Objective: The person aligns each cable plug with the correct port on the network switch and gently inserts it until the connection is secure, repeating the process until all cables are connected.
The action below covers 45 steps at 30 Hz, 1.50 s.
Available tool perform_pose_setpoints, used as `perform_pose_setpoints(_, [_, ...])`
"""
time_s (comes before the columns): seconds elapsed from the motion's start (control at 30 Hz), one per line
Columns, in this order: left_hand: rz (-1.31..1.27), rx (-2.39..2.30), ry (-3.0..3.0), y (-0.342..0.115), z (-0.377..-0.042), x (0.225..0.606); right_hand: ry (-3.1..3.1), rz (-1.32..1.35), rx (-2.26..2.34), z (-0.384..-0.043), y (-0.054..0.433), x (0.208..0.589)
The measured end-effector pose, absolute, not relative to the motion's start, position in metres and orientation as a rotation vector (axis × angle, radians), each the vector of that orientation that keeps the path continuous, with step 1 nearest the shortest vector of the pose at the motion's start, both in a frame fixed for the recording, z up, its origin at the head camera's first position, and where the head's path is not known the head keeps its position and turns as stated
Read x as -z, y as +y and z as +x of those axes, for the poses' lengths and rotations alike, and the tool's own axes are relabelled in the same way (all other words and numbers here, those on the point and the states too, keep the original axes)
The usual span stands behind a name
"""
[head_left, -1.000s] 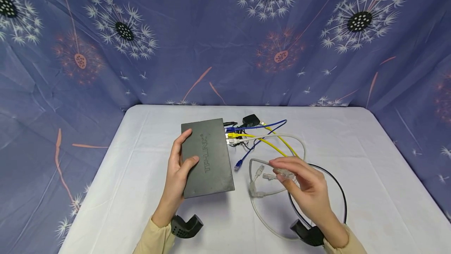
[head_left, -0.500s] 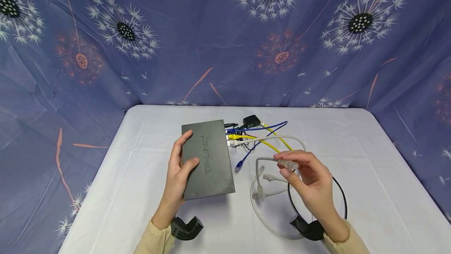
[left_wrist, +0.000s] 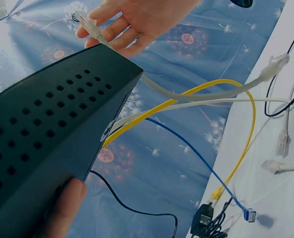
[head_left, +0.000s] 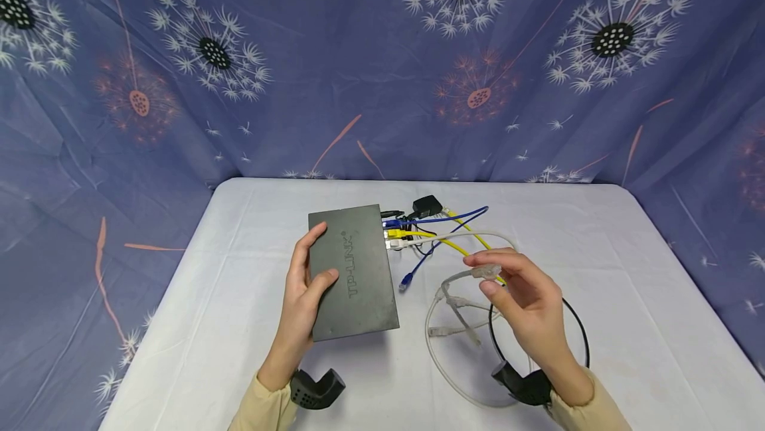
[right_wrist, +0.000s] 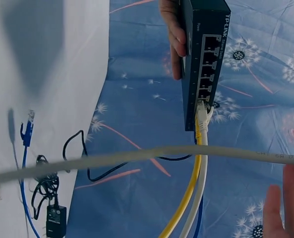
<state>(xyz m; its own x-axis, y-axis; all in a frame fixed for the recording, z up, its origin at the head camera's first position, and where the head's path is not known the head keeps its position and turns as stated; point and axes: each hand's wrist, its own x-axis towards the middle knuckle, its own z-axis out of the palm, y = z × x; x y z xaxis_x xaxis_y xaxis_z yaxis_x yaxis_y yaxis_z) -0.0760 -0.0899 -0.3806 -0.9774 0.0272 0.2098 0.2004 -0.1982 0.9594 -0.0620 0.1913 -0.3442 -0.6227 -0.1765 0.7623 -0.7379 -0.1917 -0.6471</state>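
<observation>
My left hand (head_left: pixel 305 291) grips a black TP-Link network switch (head_left: pixel 358 305) along its left side, thumb on top, above the table. Yellow (head_left: pixel 397 234), blue (head_left: pixel 391 223) and white (head_left: pixel 396 244) network cables are plugged into its right side. Several vacant ports (right_wrist: pixel 208 72) show in the right wrist view. Right of the switch, my right hand (head_left: pixel 528 298) pinches the clear plug (head_left: pixel 487 271) of a short grey network cable between thumb and fingers. That cable's other end (head_left: pixel 472 335) hangs down over the table, and its middle crosses the right wrist view.
A black power adapter (head_left: pixel 427 205) with a bundled cord lies at the back of the table. A loose blue plug (head_left: pixel 406 281) rests right of the switch. White cable (head_left: pixel 442 368) and black cable (head_left: pixel 582 325) loop below my right hand. A patterned blue curtain (head_left: pixel 382 86) surrounds the table.
My right hand has shifted slightly right and up, turning the plug in its fingers. The hanging end of the grey cable has swung to the right. The left hand and switch barely moved.
</observation>
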Motion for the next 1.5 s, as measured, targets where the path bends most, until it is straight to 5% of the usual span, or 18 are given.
perform_pose_setpoints(0.93, [-0.317, 2.325, -1.914, -0.086, -0.072, 0.375, -1.856, 0.973, -1.831, -0.07, 0.191, 0.356])
perform_pose_setpoints(1.5, [-0.343, 2.327, -1.914, -0.082, -0.068, 0.372, -2.064, 0.87, -1.387, -0.076, 0.173, 0.355])
